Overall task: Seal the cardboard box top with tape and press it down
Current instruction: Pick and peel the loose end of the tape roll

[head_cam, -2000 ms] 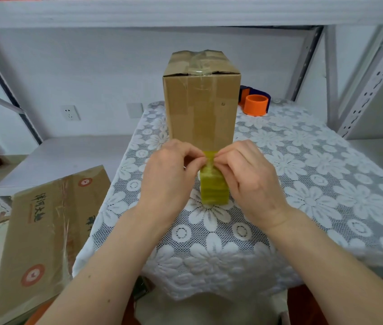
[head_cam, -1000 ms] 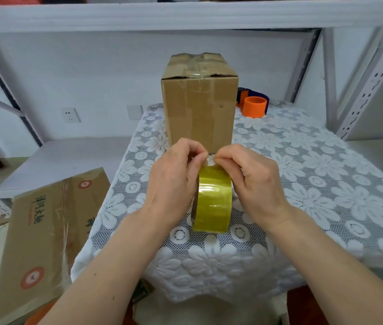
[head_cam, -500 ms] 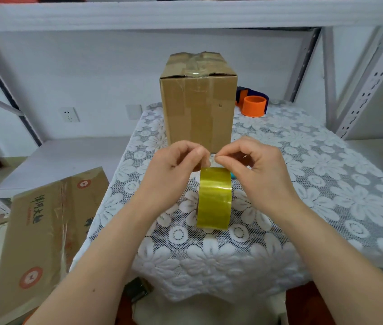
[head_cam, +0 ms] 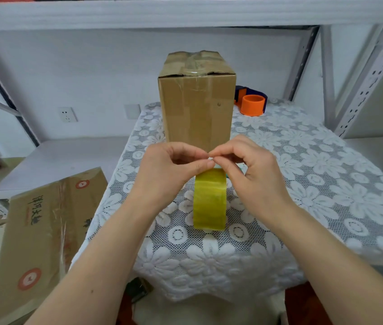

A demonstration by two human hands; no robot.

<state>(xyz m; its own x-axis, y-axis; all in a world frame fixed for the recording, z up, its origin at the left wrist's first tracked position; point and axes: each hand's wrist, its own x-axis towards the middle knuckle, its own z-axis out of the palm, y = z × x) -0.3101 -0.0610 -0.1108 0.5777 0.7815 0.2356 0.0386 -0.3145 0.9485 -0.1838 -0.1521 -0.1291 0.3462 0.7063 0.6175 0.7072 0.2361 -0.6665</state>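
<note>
tape roll (head_cam: 210, 202) lowered, hanging, seemingly pinched, below hands (head_cam: 211, 167)

Flattened carton (head_cam: 40, 233) bears Chinese characters, too blurred to read.

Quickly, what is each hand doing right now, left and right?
Left hand: pinching the top of the yellow tape roll.
Right hand: fingers curled, pinching the same roll's top edge, apparently the loose tape end.
</note>
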